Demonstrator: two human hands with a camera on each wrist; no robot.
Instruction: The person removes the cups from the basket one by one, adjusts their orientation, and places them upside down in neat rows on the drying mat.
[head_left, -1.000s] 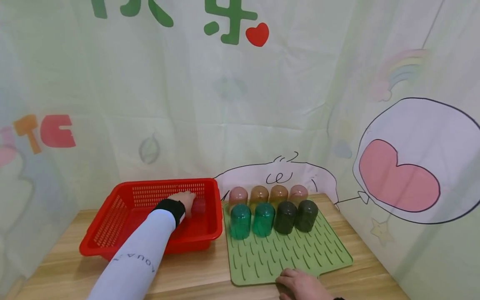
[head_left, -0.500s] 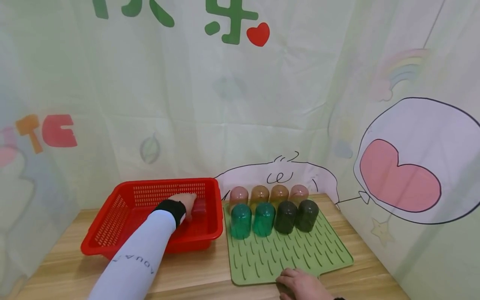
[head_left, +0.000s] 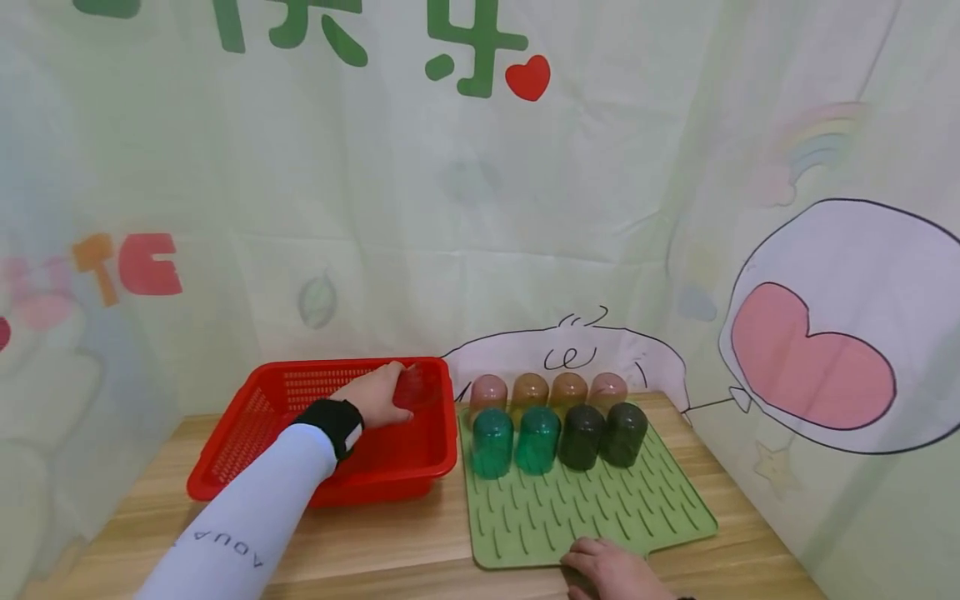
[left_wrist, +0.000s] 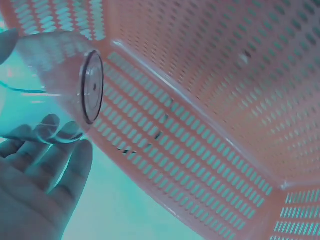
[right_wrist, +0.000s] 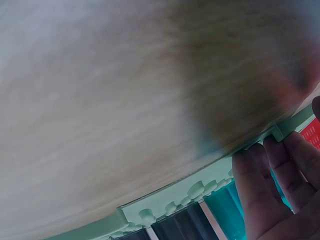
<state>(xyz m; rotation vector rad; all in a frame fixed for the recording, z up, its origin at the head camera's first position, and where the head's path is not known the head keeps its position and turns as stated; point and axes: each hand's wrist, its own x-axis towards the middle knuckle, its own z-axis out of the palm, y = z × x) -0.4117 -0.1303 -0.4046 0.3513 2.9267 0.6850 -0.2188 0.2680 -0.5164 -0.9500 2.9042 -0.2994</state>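
My left hand [head_left: 375,396] grips a clear cup [head_left: 422,387] at the right end of the red basket [head_left: 337,492]. In the left wrist view the cup [left_wrist: 55,95] lies sideways between thumb and fingers, its round end toward the basket's slotted wall. My right hand [head_left: 615,571] rests at the front edge of the green drying mat [head_left: 592,517]. Its fingers [right_wrist: 252,185] touch that edge in the right wrist view. Upside-down cups stand in two rows on the mat: green cups [head_left: 492,443] and dark grey cups [head_left: 582,437] in front, pink cups [head_left: 489,393] and amber cups [head_left: 530,392] behind.
The basket and mat stand side by side on a wooden table [head_left: 390,542]. A printed curtain [head_left: 375,192] hangs close behind them and along the right side. The basket's raised rim [head_left: 258,367] surrounds my left hand.
My left hand has risen toward the basket's back right rim, lifting the cup from the basket floor. The right hand stays at the mat's edge. The head view has shifted slightly left.
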